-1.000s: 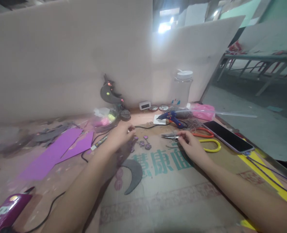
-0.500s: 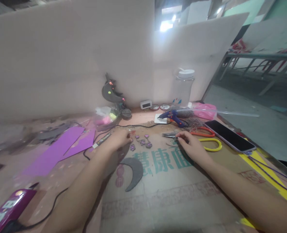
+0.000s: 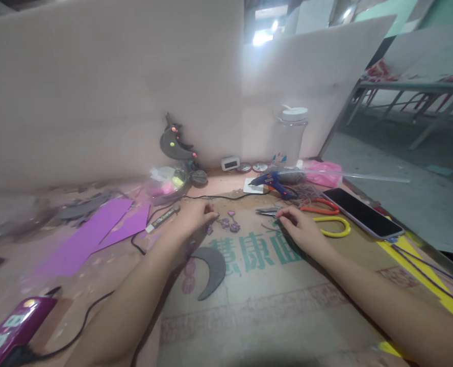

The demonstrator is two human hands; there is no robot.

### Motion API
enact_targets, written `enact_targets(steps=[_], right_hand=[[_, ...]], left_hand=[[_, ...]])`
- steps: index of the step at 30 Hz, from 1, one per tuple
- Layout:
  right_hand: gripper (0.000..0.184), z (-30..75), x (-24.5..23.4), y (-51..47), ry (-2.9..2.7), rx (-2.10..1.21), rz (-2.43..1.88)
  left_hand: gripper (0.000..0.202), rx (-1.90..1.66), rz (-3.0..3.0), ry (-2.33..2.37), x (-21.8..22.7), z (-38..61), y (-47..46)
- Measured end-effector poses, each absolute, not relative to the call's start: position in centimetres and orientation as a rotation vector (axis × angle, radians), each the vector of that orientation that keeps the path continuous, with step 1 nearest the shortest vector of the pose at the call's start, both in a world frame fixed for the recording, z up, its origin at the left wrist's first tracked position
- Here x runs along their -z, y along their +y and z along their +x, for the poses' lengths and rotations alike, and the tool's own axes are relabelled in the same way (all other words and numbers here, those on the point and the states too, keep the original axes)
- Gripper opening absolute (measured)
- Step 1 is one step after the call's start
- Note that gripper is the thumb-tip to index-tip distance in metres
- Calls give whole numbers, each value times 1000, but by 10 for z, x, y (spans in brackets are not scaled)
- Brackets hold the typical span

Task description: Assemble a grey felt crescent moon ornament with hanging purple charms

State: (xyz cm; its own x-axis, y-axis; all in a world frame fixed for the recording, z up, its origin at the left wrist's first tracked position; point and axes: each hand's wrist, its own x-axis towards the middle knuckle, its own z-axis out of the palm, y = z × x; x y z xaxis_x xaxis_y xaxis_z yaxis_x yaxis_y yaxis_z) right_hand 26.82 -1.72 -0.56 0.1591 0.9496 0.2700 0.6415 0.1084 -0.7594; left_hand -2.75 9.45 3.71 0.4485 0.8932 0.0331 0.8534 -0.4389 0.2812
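Note:
My left hand (image 3: 194,219) has its thumb and forefinger closed at the small purple and grey pieces (image 3: 225,223), shaped like flowers and hearts, on the printed cardboard. Its fingertips meet at the left edge of the group; whatever they pinch is too small to make out. My right hand (image 3: 299,227) lies over a pair of scissors (image 3: 333,227). Silver blades stick out to its left, orange and yellow handle loops to its right. Its fingers are curled together, their contents hidden. Nearer me lies a grey crescent (image 3: 215,275).
A blue glue gun (image 3: 272,183) rests behind, with a clear bottle (image 3: 290,135) farther back. Purple sheets (image 3: 92,229) and a labelled cutter-like strip (image 3: 161,219) lie left. A phone (image 3: 364,214) is at right. A decorated grey moon (image 3: 176,145) stands against the partition.
My left hand has shifted slightly right, so its fingertips now cover the leftmost small purple pieces. My right hand has barely moved, its fingertips slightly to the left.

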Motion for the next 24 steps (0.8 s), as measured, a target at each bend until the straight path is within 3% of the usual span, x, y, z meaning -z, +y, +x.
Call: enact_targets(steps=[10,24], right_hand=[[19,269,6,-17,-1574,-475,-1619],[21,270,9,-16,-1604,-475,-1652]], left_hand=[[22,-438,2529,1538,-34,-17,90],[21,-128,2520,1200,-46,-10,68]])
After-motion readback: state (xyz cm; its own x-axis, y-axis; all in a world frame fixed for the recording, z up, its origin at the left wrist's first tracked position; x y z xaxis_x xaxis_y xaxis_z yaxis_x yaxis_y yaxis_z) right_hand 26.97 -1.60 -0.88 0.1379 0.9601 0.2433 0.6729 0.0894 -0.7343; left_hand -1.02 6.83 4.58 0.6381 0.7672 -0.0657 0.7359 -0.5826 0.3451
